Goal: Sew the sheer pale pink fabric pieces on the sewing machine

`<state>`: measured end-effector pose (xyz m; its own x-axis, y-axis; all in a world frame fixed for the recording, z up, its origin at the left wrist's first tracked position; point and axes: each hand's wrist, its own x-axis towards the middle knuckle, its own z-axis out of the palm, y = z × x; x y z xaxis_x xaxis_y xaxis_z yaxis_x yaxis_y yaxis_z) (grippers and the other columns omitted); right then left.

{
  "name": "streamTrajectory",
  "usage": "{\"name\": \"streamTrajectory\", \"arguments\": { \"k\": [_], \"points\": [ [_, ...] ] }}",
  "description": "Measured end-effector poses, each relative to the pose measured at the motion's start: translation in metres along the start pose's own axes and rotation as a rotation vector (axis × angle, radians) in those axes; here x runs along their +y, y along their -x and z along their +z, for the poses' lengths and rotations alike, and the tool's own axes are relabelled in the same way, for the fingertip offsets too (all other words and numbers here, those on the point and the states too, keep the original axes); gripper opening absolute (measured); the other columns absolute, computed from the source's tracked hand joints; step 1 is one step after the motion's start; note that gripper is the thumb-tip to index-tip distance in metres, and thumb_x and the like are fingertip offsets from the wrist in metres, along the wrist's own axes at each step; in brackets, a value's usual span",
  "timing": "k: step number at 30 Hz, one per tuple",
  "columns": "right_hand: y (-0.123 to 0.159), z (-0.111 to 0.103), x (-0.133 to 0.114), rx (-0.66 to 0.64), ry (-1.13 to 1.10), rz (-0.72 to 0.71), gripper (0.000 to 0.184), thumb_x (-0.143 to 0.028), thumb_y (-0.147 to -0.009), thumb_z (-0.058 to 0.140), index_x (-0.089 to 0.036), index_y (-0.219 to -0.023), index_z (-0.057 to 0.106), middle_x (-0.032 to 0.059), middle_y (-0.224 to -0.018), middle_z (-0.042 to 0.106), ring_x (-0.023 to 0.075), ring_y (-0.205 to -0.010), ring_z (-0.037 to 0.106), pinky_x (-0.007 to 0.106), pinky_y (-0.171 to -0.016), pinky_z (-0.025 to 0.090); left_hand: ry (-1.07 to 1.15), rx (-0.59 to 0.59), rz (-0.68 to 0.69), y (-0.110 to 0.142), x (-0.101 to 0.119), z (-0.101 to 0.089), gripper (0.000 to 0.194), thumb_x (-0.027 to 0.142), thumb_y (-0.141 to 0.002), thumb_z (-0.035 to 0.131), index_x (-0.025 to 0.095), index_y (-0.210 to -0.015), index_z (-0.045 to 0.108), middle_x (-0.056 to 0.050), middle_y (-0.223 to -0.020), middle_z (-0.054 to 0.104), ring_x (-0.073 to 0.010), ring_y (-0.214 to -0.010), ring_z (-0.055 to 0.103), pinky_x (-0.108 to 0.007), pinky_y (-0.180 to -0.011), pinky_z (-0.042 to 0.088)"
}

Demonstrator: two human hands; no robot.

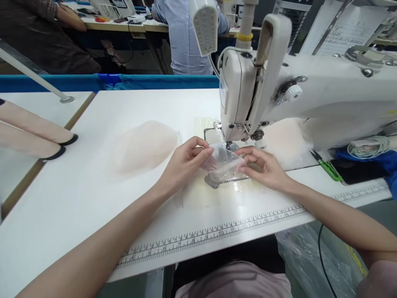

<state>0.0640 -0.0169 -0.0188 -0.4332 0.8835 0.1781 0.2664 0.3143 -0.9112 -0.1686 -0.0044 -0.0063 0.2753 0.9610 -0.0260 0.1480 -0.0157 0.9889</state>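
My left hand (186,161) and my right hand (263,165) both pinch a small, thin, see-through piece of fabric (225,161) just in front of the needle area of a white sewing machine (279,95). The left fingers grip its left edge, the right fingers its right edge. The piece lies over the metal needle plate (214,180). A pale pink sheer fabric piece (142,145) lies flat on the white table (93,198) to the left of my left hand.
Green thread snips (328,167) lie right of the machine. A ruler strip (217,234) runs along the table's front edge. Pale pink pieces with black tips (34,136) rest on the left table. Other people sit at benches behind. A lamp head (204,25) hangs above.
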Motion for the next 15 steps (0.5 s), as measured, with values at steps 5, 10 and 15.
{"name": "streamTrajectory", "arguments": {
  "k": [5,10,15],
  "points": [
    [-0.002,-0.006,0.004,-0.014,0.050,-0.012,0.021,-0.024,-0.083,0.061,-0.017,-0.102,0.061,0.0086,-0.109,0.067,0.0124,-0.072,0.061,0.031,-0.067,0.048,0.020,-0.015,0.007,0.001,0.002,0.002,0.023,0.041,-0.088,0.062,0.020,-0.089,0.053,0.000,-0.073,0.071,-0.0136,-0.062,0.068,-0.026,-0.061,0.056],
    [-0.002,-0.025,-0.002,-0.127,0.470,0.021,0.028,-0.021,-0.084,0.057,-0.023,-0.111,0.065,0.0001,-0.089,0.072,0.0145,-0.075,0.063,0.028,-0.066,0.047,0.011,-0.039,0.027,0.006,0.007,0.010,0.017,0.035,-0.087,0.063,0.019,-0.086,0.057,-0.001,-0.074,0.069,-0.0144,-0.065,0.067,-0.027,-0.060,0.057],
    [0.006,-0.022,-0.029,-0.036,0.786,-0.026,0.041,-0.029,-0.083,0.063,-0.025,-0.124,0.062,-0.0003,-0.080,0.070,0.0136,-0.060,0.059,0.027,-0.058,0.043,-0.091,-0.044,0.074,0.015,0.006,0.021,0.017,0.034,-0.089,0.057,0.020,-0.098,0.055,-0.002,-0.078,0.070,-0.0166,-0.072,0.069,-0.028,-0.061,0.055]
  ]
}}
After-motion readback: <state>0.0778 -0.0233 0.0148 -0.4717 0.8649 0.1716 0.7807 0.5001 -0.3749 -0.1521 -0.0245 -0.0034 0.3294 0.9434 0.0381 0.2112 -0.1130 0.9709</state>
